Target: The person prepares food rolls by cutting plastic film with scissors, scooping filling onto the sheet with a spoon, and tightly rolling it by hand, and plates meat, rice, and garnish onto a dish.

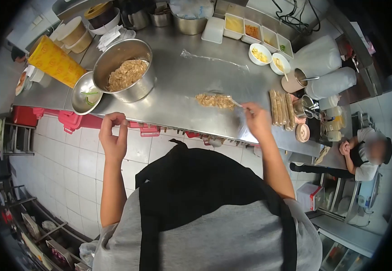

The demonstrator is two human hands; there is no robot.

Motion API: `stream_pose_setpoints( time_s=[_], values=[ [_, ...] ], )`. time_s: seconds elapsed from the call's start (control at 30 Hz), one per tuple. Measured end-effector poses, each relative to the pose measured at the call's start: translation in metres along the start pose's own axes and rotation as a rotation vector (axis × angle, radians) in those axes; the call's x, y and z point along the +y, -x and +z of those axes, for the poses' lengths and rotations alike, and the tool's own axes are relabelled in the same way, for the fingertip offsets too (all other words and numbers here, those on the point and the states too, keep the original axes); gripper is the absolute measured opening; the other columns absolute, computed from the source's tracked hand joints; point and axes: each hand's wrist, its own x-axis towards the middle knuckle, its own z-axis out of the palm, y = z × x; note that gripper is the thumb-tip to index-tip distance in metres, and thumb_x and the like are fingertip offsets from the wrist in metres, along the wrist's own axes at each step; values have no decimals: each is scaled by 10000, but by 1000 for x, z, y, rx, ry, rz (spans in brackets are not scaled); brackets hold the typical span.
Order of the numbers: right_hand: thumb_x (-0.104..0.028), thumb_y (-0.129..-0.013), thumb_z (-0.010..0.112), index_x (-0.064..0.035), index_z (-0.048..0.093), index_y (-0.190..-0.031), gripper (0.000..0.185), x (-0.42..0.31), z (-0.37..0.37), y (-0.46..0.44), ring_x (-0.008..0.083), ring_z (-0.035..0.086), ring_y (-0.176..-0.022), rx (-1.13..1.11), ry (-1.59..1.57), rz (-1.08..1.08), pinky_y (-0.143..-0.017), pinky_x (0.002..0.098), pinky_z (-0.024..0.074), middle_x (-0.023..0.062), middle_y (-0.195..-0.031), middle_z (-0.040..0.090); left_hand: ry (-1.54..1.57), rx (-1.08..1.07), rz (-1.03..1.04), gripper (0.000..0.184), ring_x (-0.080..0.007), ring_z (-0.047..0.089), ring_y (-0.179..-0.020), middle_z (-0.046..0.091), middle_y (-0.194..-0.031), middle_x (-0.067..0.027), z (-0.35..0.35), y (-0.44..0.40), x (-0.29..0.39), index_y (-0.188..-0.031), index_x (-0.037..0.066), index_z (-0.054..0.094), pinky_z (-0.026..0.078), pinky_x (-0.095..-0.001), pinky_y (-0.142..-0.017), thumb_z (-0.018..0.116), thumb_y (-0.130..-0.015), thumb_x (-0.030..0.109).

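My right hand [257, 121] grips the handle of a metal spoon [235, 103]. The spoon's far end meets a strip of brown, minced-looking filling [214, 100] on the steel counter [173, 90]; shiny clear film seems to lie around it. My left hand [113, 132] hangs in the air by the counter's front edge, fingers loosely bent, with nothing visible in it. Beyond it stands a deep steel pot [135, 90] holding more brown filling [127, 75]. A steel bowl [79, 97] with green strips sits against the pot's left side.
Several wrapped, long rolls [281, 109] lie right of my right hand. White tubs [252, 31] and small bowls [260, 54] of toppings line the back. Crumpled clear film [214, 59] lies mid-counter. A yellow cylinder [56, 62] leans at left. Another person [363, 151] is at far right.
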Motion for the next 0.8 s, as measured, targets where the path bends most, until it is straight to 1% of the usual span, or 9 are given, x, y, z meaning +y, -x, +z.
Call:
stream_pose_setpoints(
  time_s=[0.1,0.23,0.3,0.37,0.47,0.53,0.6,0.67,0.8],
  values=[
    [-88,-819,595,-154,698,-955,184,29,-19,12,324,635,-782,-1,49,36,-664,413,495,99,-918,659,22,2,-13,106,-158,581,-779,607,-838,-66,-1,1,-6,-927,9,580,471,-279,-744,618,-830,-7],
    [-69,-819,602,-150,687,-997,214,-4,-25,3,303,634,-761,57,-35,-3,-669,401,491,89,-902,656,19,6,-15,116,-163,596,-788,614,-845,-74,-4,4,-18,-932,0,588,480,-277,-744,631,-824,-4],
    [-42,-814,603,-143,675,-1026,245,-108,-38,-35,294,626,-759,78,-132,-214,-682,392,499,76,-874,652,27,-37,-49,125,-176,613,-787,622,-863,-89,-4,11,-25,-932,-2,593,490,-283,-732,638,-815,-7],
    [-20,-788,590,-142,667,-1019,273,-159,-15,-70,282,614,-805,201,-129,-552,-700,391,508,64,-865,642,64,-86,-44,126,-188,621,-782,623,-865,-96,5,14,-26,-932,-4,594,496,-288,-723,640,-814,-3],
    [-124,-769,569,-129,694,-956,225,-235,26,-118,267,608,-927,16,207,-721,-739,391,517,50,-972,663,79,-154,-52,125,-207,626,-784,619,-862,-98,11,17,-22,-934,-4,593,501,-295,-732,640,-818,7],
    [-58,-777,547,-124,711,-922,229,-266,72,-146,280,606,-911,-189,432,-760,-742,396,524,52,-950,653,110,-214,-64,126,-212,627,-785,618,-864,-97,18,20,-23,-938,-3,593,501,-299,-734,638,-821,10],
    [-79,-789,556,-125,718,-883,193,-284,92,-152,264,599,-918,-375,484,-631,-746,396,496,44,-958,653,133,-294,-81,160,-212,623,-776,617,-870,-92,25,27,-20,-977,21,602,502,-308,-727,637,-821,14],
    [-114,-799,578,-127,715,-876,158,-279,82,-148,250,601,-912,-211,488,-745,-759,384,475,39,-934,657,134,-416,-130,185,-212,621,-767,621,-884,-92,30,34,-27,-998,36,608,503,-313,-725,644,-817,22],
    [-195,-800,643,-139,688,-830,78,-229,27,-116,211,573,-939,58,98,-831,-804,382,408,8,-897,650,465,-798,-703,299,-149,612,-823,633,-1008,-47,61,64,-70,-1125,52,581,495,-279,-719,654,-875,200]
  ],
)
